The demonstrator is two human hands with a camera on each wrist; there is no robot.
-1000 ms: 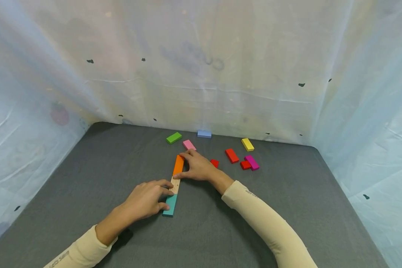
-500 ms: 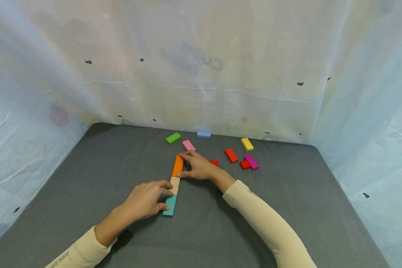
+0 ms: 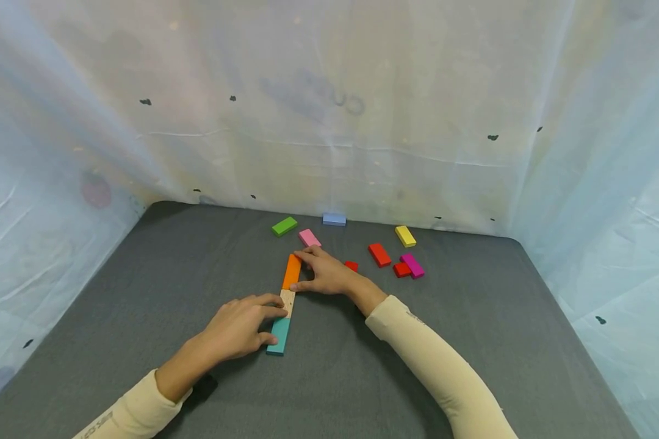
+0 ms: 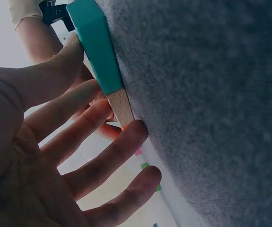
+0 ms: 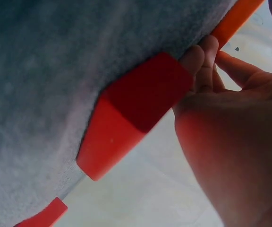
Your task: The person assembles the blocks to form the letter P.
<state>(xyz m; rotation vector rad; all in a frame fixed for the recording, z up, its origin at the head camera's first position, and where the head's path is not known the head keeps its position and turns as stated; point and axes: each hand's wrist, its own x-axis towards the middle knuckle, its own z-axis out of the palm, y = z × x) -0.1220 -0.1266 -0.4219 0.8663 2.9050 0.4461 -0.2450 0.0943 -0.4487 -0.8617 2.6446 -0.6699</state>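
Now left hand, right hand touch block row.

Head view: evenly, softly lit; block colours clearly rendered.
Curtain: brightly lit; tinted bluish at both sides.
Cloth: rendered dark grey; soft shadows cast beneath left hand and right hand.
Left wrist view: blue-tinted; cloth dim and blurred at right, palm shaded, upper left corner washed out.
Teal block: top end brightened, rest evenly shaded.
Right wrist view: cloth dim and blurred; hand largely shadowed, reddened in patches.
Red block: lower part lit, upper part darkened by shadow.
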